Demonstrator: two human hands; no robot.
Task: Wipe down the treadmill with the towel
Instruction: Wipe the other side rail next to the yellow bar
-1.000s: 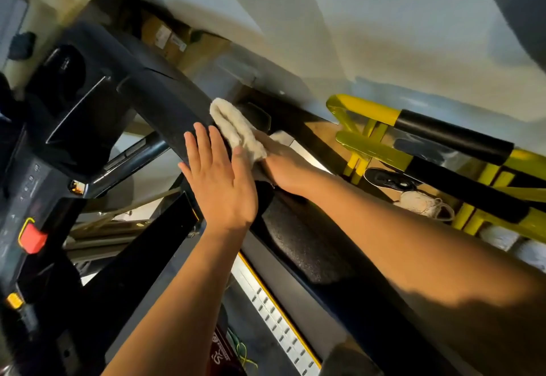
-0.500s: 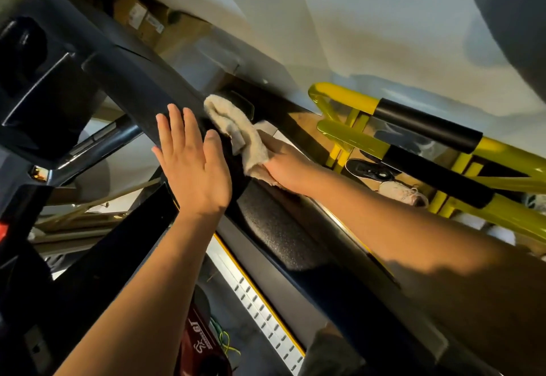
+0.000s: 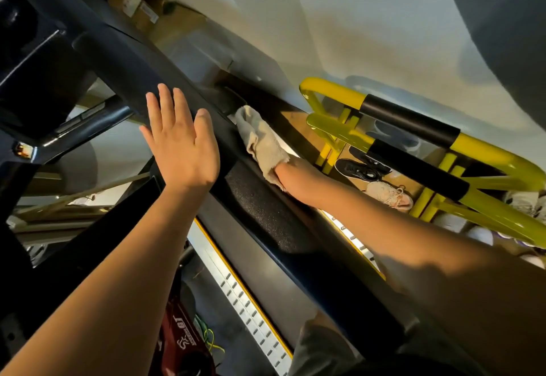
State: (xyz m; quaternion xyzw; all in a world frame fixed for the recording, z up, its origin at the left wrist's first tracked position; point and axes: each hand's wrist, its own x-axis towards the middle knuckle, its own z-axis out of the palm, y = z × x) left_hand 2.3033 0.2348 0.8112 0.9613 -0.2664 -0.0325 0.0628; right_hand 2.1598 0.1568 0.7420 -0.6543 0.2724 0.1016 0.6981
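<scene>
The black treadmill handrail (image 3: 133,71) runs diagonally from upper left to lower right, with a textured grip section (image 3: 266,207). My left hand (image 3: 183,145) lies flat on the rail with straight fingers. A beige towel (image 3: 260,142) is pressed against the far side of the rail, just right of my left hand. The towel covers the fingers of my right hand (image 3: 291,173), which holds it; only the back of the hand and the wrist show. The treadmill console (image 3: 35,74) is at the far left.
A yellow metal rack with black grips (image 3: 334,92) stands to the right, close to my right arm, with a black shoe (image 3: 360,169) and a pale shoe (image 3: 390,194) under it. The deck's side rail with a yellow strip (image 3: 245,296) runs below. Cardboard boxes (image 3: 133,0) sit against the wall.
My right hand slid the towel from the top of the rail down over its far side. My left hand stayed flat on the rail. The view shifted right, off the console.
</scene>
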